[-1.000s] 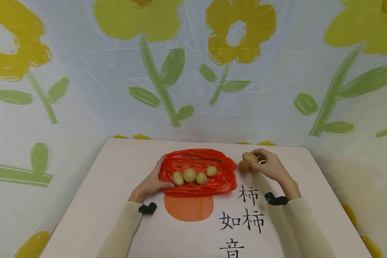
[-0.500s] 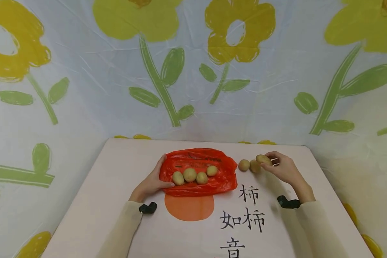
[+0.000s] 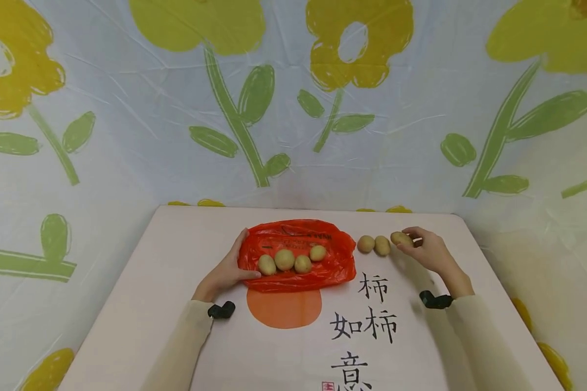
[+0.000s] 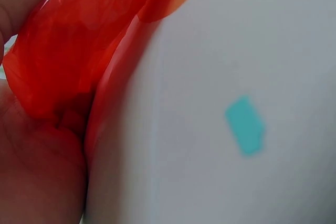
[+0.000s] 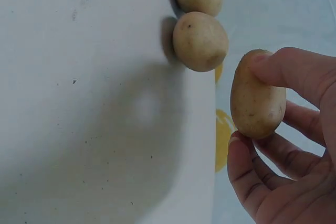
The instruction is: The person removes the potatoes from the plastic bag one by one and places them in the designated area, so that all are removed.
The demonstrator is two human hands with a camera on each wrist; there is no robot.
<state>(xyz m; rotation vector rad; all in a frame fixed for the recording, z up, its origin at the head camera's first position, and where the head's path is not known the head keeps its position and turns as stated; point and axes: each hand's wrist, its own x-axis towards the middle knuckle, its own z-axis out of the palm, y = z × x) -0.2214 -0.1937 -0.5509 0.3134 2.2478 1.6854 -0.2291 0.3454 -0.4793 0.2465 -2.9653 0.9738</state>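
A red plastic bag (image 3: 323, 277) lies on the table with several potatoes (image 3: 285, 259) in its open middle. My left hand (image 3: 222, 271) grips the bag's left edge, thumb over the near corner; the left wrist view shows the crumpled red film (image 4: 68, 51) between thumb and palm. To the right of the bag, my right hand (image 3: 432, 252) pinches one oval potato (image 5: 258, 95) between thumb and fingertips, raised over the table in the right wrist view. Two more potatoes, a rounder one (image 3: 366, 244) and a longer one (image 3: 382, 246), rest side by side between bag and right hand.
The pale table top (image 3: 176, 239) bears an orange printed shape (image 3: 283, 309) and black written characters (image 3: 379, 326). Behind its far edge hangs a flower-patterned cloth (image 3: 293, 179), which continues along both sides.
My right hand has moved right with the potato it pinches, away from the two potatoes on the table, which now show fully. The left hand keeps its grip on the bag.
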